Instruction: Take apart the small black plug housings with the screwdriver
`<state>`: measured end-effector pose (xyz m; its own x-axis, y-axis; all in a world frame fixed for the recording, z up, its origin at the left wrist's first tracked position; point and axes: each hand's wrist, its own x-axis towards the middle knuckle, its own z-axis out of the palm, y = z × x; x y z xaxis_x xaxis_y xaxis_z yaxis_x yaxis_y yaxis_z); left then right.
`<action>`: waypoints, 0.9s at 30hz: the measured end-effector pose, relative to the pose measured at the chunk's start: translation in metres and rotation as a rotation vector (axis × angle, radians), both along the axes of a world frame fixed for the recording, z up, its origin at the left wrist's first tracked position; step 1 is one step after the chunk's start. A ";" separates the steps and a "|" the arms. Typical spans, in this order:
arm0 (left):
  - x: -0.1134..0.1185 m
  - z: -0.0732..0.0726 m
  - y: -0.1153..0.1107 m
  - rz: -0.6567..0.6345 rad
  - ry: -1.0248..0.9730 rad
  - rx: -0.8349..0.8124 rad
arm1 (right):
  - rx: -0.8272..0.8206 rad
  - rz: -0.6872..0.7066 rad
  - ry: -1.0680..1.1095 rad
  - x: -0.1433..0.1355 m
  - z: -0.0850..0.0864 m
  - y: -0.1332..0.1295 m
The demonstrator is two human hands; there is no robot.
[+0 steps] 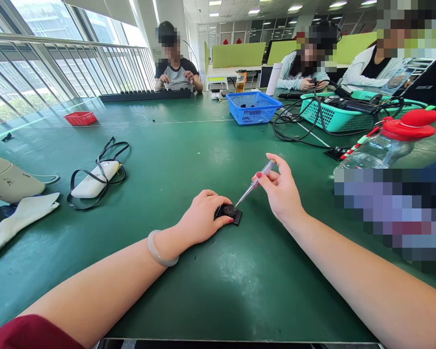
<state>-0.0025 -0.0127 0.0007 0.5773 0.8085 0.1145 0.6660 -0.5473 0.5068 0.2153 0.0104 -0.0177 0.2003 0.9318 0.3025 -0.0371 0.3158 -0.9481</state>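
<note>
On the green table (pixel 210 291), a small black part with a round raised middle (pixel 229 210) lies on a flat black base. My left hand (pixel 204 216) is closed on it, thumb at the near side and fingers at the far side, so its left portion is hidden. A screwdriver (pixel 255 182) with a clear handle is held by my right hand (pixel 281 189), slanting down to the left. Its thin tip meets the round middle of the black part, or sits just above it; I cannot tell which.
A white power bank (pixel 96 179) with a black strap lies to the left. Ahead are a red tray (pixel 80 118), a blue basket (pixel 253 107) and a teal basket (pixel 337 116) with black cables. A red-lidded bottle (pixel 385 140) stands right. Several people sit across the table.
</note>
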 end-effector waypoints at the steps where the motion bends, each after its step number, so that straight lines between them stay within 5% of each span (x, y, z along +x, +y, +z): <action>1: 0.000 0.000 0.000 0.002 0.001 -0.002 | 0.002 -0.003 0.001 0.000 0.000 0.000; 16: 0.000 0.000 0.000 -0.026 -0.011 0.009 | 0.183 0.018 -0.133 -0.008 0.015 -0.020; 27: 0.000 0.000 -0.001 -0.016 -0.008 0.033 | 0.078 0.011 -0.092 0.001 0.006 -0.006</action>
<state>-0.0029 -0.0132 0.0005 0.5892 0.7946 0.1461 0.6528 -0.5747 0.4935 0.2159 0.0045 -0.0115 0.1584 0.9066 0.3912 0.0447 0.3892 -0.9200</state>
